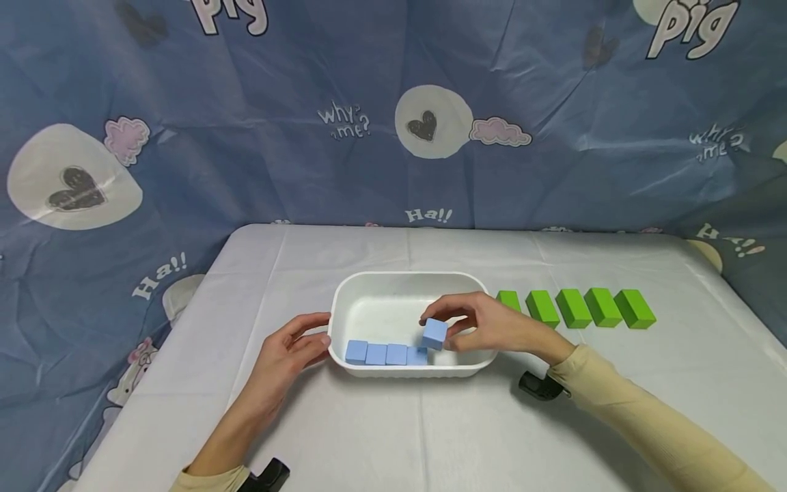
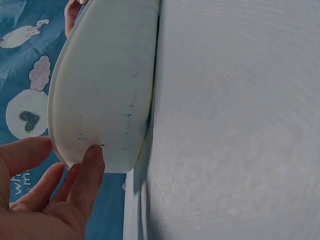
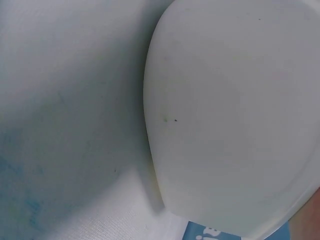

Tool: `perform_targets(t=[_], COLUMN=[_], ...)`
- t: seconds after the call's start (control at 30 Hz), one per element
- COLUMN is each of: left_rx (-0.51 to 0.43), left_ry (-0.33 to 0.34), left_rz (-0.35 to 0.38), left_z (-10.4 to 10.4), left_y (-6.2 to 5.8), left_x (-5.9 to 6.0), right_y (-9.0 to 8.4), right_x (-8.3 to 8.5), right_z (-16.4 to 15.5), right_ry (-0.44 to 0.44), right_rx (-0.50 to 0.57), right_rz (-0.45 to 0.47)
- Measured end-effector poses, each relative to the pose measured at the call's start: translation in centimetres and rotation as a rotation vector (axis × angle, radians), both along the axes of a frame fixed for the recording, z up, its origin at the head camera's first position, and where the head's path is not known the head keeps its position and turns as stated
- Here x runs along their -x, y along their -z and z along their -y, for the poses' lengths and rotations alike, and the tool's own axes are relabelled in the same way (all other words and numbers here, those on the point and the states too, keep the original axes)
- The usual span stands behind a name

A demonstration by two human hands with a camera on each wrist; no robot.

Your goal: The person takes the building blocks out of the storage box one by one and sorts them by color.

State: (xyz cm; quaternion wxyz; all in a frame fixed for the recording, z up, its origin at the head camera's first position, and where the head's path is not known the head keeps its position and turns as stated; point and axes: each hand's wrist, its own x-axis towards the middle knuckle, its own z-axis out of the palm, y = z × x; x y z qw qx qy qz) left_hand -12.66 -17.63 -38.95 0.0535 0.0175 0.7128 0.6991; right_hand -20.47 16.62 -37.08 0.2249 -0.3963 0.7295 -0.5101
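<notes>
A white plastic tub [image 1: 399, 371] stands on the table with a row of several light-blue blocks [image 1: 376, 354] along its near inner wall. Above the right end of that row, my right hand [image 1: 486, 322] pinches another light-blue block [image 1: 434, 333] between thumb and fingers, tilted, inside the tub's rim. At the tub's left end, my left hand [image 1: 285, 355] rests its fingertips against the outer wall. In the left wrist view, the fingers [image 2: 90, 175] lie on the tub's outside [image 2: 102, 100], near the rim. The right wrist view shows mostly the tub's outer wall [image 3: 230, 110]; the pinched block is hidden there.
Several green blocks [image 1: 573, 309] stand in a row on the white-covered table [image 1: 369, 430], right of the tub, the leftmost partly behind my right hand. A blue printed cloth [image 1: 369, 178] hangs behind the table. Black wrist mounts [image 1: 541, 386] jut out below both sleeves.
</notes>
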Motion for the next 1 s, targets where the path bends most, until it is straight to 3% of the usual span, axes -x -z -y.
perform_targets(t=[0.3, 0.47, 0.7, 0.83, 1.0], left_rx=[-0.005, 0.000, 0.003, 0.017, 0.036], left_ry=[0.008, 0.010, 0.011, 0.006, -0.001], left_rz=[0.030, 0.028, 0.026, 0.034, 0.041], left_z=[-0.3, -0.3, -0.2, -0.2, -0.2], left_y=[0.1, 0.1, 0.1, 0.1, 0.0], left_x=[0.0, 0.0, 0.2, 0.2, 0.1], right_y=[-0.3, -0.7, -1.8, -2.3, -2.5], right_x=[-0.8, -1.5, -2.7, -3.2, -3.7], right_z=[-0.5, -1.3, -3.1, -4.2, -5.4], right_ry=[0.027, 0.100, 0.219, 0.277, 0.320], right_rx=[0.056, 0.069, 0.041, 0.032, 0.013], right_rz=[-0.007, -0.021, -0.136, -0.155, -0.188])
